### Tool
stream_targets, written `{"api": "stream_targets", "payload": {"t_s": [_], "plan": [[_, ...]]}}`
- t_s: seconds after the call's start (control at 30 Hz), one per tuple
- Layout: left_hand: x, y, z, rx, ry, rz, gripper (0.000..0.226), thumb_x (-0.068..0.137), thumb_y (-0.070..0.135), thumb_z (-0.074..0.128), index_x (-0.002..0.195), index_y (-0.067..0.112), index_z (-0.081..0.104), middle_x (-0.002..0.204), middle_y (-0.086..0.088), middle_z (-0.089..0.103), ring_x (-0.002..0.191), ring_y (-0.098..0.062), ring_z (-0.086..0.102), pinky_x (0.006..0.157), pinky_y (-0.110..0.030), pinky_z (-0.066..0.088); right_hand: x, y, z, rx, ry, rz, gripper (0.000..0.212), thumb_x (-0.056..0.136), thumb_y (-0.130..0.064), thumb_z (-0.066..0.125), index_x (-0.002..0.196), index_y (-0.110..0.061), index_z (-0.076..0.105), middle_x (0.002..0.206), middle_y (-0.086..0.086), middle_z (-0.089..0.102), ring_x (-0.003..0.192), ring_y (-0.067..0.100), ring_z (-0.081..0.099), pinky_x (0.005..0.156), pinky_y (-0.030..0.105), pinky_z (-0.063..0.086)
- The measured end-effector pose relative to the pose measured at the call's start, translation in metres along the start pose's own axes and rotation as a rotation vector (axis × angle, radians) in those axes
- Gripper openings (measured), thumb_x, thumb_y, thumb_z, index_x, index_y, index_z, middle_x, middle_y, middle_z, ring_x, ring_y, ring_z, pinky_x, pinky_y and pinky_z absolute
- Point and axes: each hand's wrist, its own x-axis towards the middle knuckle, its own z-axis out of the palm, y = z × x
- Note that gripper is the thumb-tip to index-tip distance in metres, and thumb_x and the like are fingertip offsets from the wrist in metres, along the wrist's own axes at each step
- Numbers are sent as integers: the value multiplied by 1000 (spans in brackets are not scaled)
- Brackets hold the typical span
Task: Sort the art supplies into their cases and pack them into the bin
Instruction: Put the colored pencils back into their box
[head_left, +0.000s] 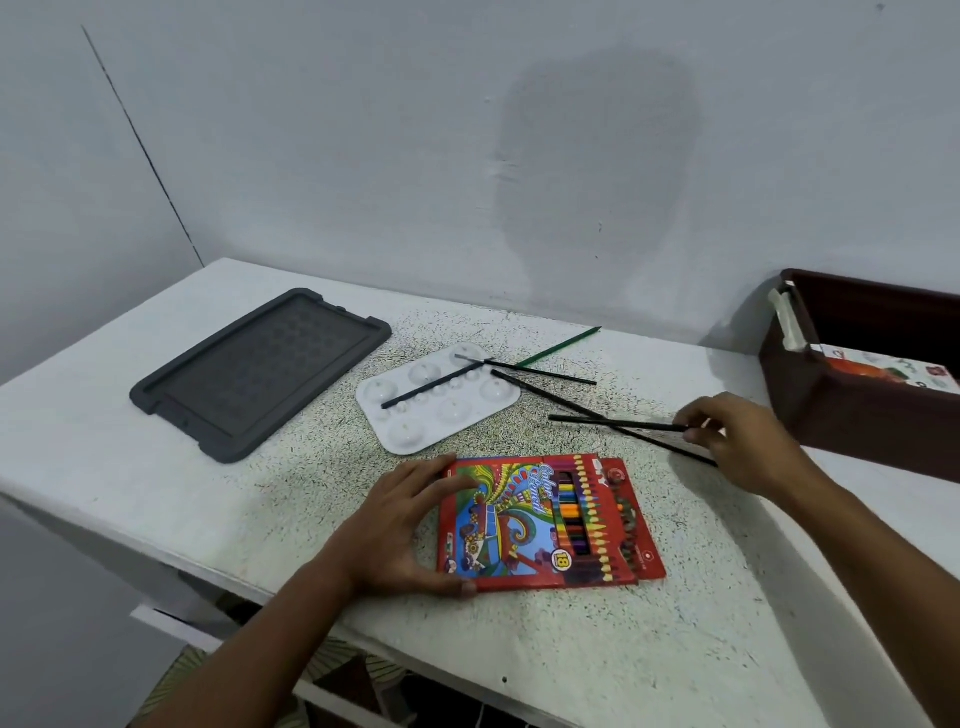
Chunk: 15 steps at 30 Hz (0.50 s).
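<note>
A red colour pencil box (545, 525) lies flat near the table's front edge. My left hand (410, 525) holds its left side, fingers over the top corner and thumb at the bottom edge. My right hand (737, 436) pinches the end of a black pencil (618, 422) that lies over another long black pencil (587, 410). Two more black pencils (540, 370) rest across a white paint palette (436, 400). A green pencil (561, 347) lies behind them. The dark brown bin (852, 415) stands at the right with a box inside.
A grey bin lid (260, 374) lies flat at the back left of the white speckled table (571, 649). A wall runs close behind the table. Open shelving shows below the front edge.
</note>
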Motion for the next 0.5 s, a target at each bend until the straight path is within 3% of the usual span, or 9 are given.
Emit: {"api": "stream_targets", "payload": {"t_s": [0.17,0.4,0.5], "plan": [[0,1,0,-16,36,19,98,56,88,61,140,50,28,154,13,26,138,-5,23,110,-31,21,-30,30,-20,-6,-24,-6,25,82,-3,72,79,-27,66,84,-3,62,75,14,58,64,28,39],[0,-1,3,-5,26,10,98,57,88,61,141,50,28,155,14,23,139,-8,23,112,-37,24,-43,50,-21,-94,-53,-13,22,80,1,73,85,-19,72,82,-3,61,75,17,57,65,26,36],[-1,-1,2,6,18,7,97,57,88,60,140,52,27,155,15,22,140,-7,21,112,-35,21,-43,54,-21,-130,-48,-40,24,77,6,73,90,-14,76,81,-1,59,74,18,56,65,13,35]]}}
